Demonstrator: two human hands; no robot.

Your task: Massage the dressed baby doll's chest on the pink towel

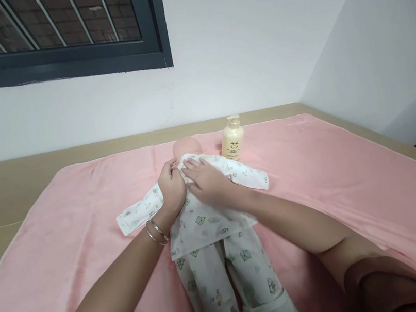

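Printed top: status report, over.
Left hand, right hand on upper printed top. Top lies over doll, sleeves spread. Bottle stands beyond, clear of both hands.

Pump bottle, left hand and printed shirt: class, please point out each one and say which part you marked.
Pump bottle [233, 141]: head view, middle of its body.
Left hand [172, 187]: head view, back of the hand.
Printed shirt [206, 226]: head view, lower part above the hem.

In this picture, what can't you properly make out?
All in the head view:
Shirt: upper part partly covered by the left hand and right hand.
Doll's head: lower part hidden by the shirt.
Bottle: lettering too small to read.
Trousers: lower ends cut off by the bottom edge.
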